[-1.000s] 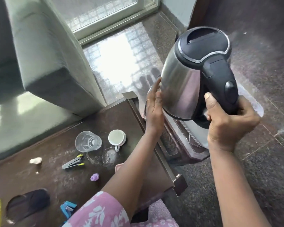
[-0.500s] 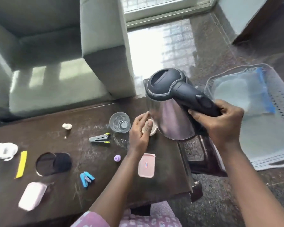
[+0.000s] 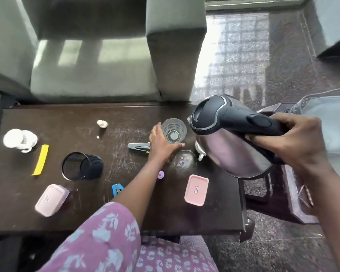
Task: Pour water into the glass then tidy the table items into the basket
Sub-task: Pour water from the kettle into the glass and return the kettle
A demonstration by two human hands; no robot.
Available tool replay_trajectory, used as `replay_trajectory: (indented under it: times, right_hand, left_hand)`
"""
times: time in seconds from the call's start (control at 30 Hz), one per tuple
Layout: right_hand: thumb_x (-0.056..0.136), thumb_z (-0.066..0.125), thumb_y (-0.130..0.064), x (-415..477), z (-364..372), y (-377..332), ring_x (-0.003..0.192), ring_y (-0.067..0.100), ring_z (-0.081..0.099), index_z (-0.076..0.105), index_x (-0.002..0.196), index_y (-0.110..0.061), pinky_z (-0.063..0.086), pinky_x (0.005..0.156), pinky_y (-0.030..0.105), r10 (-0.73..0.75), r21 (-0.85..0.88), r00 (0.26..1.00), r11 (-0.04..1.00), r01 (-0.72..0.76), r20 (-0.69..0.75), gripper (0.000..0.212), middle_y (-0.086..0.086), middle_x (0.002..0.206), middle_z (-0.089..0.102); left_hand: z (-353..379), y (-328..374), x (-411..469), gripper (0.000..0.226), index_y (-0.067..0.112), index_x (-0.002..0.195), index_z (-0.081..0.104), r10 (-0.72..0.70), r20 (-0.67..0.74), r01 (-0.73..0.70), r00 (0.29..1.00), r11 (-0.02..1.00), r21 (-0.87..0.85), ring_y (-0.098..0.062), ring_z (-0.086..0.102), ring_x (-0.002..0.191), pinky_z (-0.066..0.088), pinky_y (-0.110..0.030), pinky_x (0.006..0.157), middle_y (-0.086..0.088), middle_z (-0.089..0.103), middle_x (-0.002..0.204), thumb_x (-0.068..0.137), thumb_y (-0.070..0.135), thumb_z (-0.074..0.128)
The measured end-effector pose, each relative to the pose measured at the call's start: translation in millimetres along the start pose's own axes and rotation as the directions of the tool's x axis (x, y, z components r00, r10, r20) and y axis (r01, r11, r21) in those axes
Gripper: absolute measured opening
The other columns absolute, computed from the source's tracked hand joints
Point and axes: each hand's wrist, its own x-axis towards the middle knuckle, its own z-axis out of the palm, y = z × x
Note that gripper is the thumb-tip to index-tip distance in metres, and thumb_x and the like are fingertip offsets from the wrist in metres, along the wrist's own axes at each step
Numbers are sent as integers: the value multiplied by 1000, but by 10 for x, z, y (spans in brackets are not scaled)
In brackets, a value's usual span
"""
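A grey fabric sofa (image 3: 86, 55) with blocky arms stood along the far side of the dark brown wooden desk (image 3: 126, 213), whose flat top was scuffed with pale scratches. A translucent plastic basket (image 3: 332, 114) showed at the right edge, past a dark wooden stool (image 3: 283, 193). The right hand (image 3: 294, 142) was wrapped tight round the black plastic handle of the rounded brushed-steel kettle (image 3: 230, 152), which was held tilted above the desk's right end, its spout side toward the clear round glass tumbler (image 3: 174, 130). That tumbler stood upright on the far right part of the desk, just left of the kettle. The left hand (image 3: 161, 144) cupped it, fingers on its left side, thumb curved round its near side. On the left, a black mesh cylinder cup (image 3: 82, 165) lay on its side, with a pink rounded plastic box (image 3: 51, 200) nearer. A pink rectangular lid (image 3: 196, 190) lay flat near the right, and a flat yellow strip (image 3: 40, 160) lay left of the mesh cup.
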Motion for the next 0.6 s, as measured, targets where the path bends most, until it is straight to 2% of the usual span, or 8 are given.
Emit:
replay_trajectory:
  times: [0.1, 0.2, 0.4, 0.5, 0.6]
  right_hand:
    - [54, 78, -39, 6, -4, -126, 55, 17, 45, 67, 68, -2, 44, 51, 45, -24, -118, 998, 993, 31, 64, 41, 24, 58, 57]
    - [54, 76, -32, 7, 3, -252, 55, 31, 56, 69, 69, -3, 47, 53, 47, -45, -184, 995, 981, 60, 86, 34, 26, 58, 59]
    - [57, 81, -24, 20, 53, -429, 66, 32, 66, 73, 79, -9, 53, 60, 54, -46, -161, 989, 985, 69, 143, 28, 25, 67, 67]
    - [56, 80, -27, 22, 100, -510, 60, 23, 61, 75, 84, -15, 52, 54, 46, -43, -169, 986, 983, 71, 164, 30, 17, 66, 69]
    - [56, 78, -30, 51, 157, -533, 54, 19, 53, 74, 80, -14, 42, 51, 36, -45, -195, 977, 977, 86, 209, 29, 17, 59, 64]
  left_hand:
    - [24, -38, 15, 114, 7, 143, 17, 39, -22, -40, 999, 998, -40, -26, 23, 138, 20, -32, 112, -13, 28, 149, 57, 31, 86]
    - [29, -73, -18, 110, 10, 143, 19, 66, -53, -71, 996, 993, -93, -25, 28, 136, 23, -30, 110, -12, 31, 147, 58, 27, 86]
    - [-25, -147, -49, 91, 11, 139, 32, 111, -83, -120, 990, 986, -115, -22, 37, 130, 25, -25, 107, -10, 39, 141, 64, 22, 82]
    - [-46, -158, -38, 89, 12, 138, 33, 113, -66, -120, 991, 986, -117, -21, 37, 131, 26, -26, 109, -9, 41, 141, 64, 24, 82]
    - [-61, -164, -24, 88, 12, 138, 35, 110, -56, -115, 992, 987, -111, -20, 38, 130, 27, -27, 109, -8, 43, 139, 65, 25, 82]
